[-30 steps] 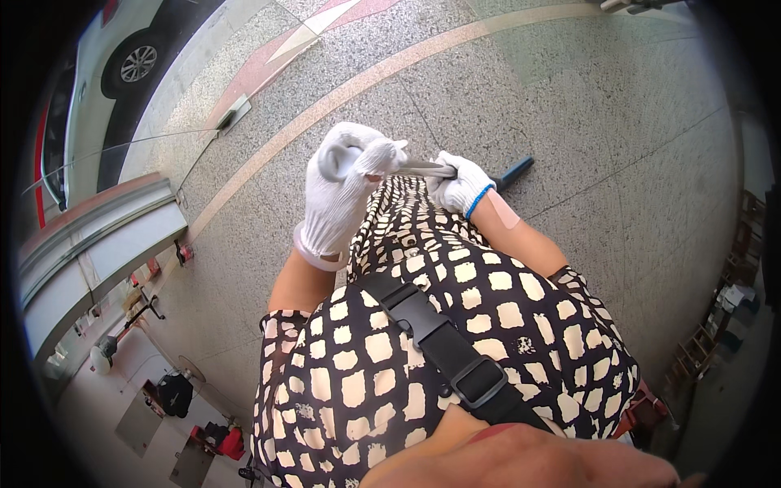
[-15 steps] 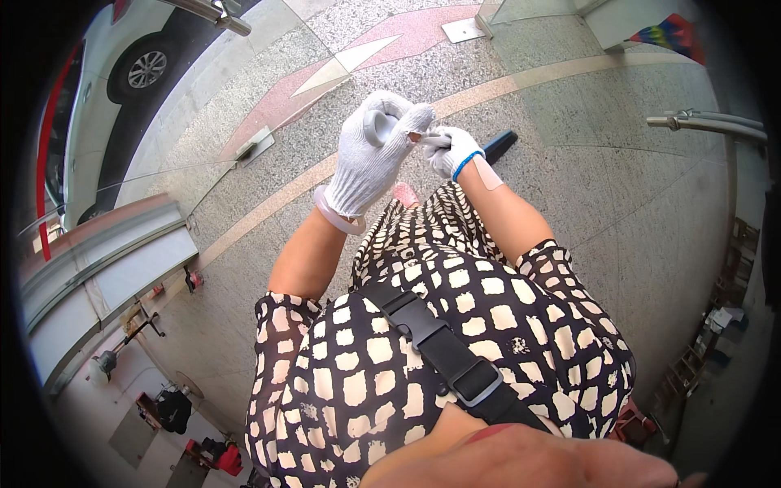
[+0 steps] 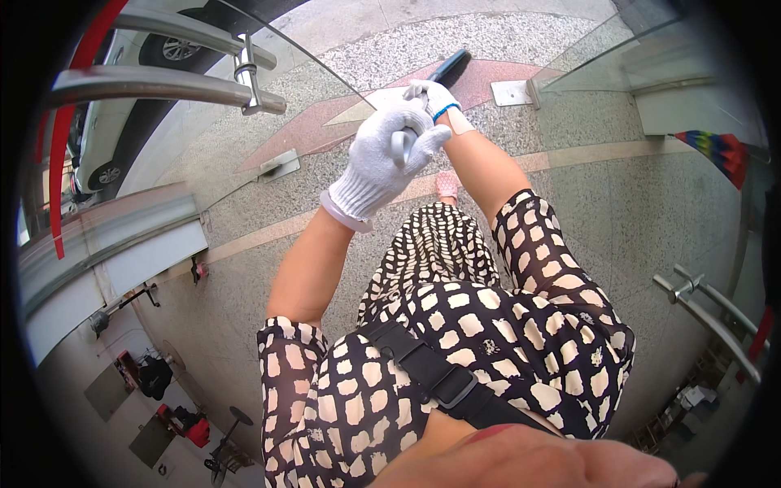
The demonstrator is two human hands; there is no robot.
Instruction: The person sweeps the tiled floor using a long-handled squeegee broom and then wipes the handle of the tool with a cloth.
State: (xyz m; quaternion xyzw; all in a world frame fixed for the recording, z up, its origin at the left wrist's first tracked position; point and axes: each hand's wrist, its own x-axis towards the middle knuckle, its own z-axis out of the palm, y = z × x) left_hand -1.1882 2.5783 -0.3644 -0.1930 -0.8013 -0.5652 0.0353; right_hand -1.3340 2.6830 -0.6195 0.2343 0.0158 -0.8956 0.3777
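White knit gloves cover both my hands. My left hand (image 3: pixel 392 146) is closed around the top of a long-handled tool, whose light grey end loop (image 3: pixel 400 149) sticks out by the thumb. Just beyond it, my right hand (image 3: pixel 434 98), in a blue-edged glove, is closed on the same handle. Past the right hand a dark blue, narrow head (image 3: pixel 450 67) shows over the floor. It lines up with the handle, but my hands hide most of the shaft, so whether it is a broom or another tool I cannot tell.
Open glass doors stand on both sides, with metal pull handles at upper left (image 3: pixel 163 88) and right (image 3: pixel 708 317). Metal floor fittings (image 3: pixel 512 93) sit by the threshold. A white car (image 3: pixel 122 122) is parked outside. A colourful cloth-like thing (image 3: pixel 716 154) is at right.
I have moved forward toward the doorway, and the left door handles now loom closer. The dark blue head has swung from right of my hands to beyond them. Both hands still grip.
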